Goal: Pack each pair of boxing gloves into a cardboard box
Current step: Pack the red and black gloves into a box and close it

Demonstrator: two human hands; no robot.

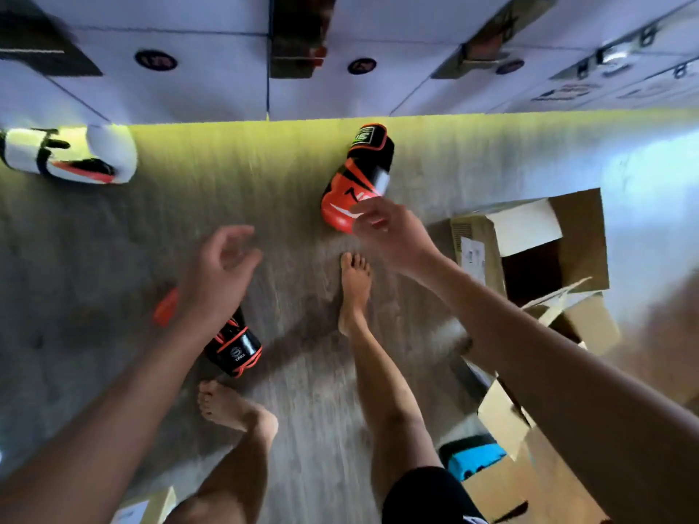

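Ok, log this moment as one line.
right hand: open, reaching at far orange glove | left hand: open, above near orange glove | open box: right | white glove: far left

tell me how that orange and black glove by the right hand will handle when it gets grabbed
The orange and black glove looks thickly padded, so it will probably squash a little yet keep its shape. Its shiny surface hints it could slip from a loose pinch by the right hand. It lies flat on the floor, so rolling seems unlikely.
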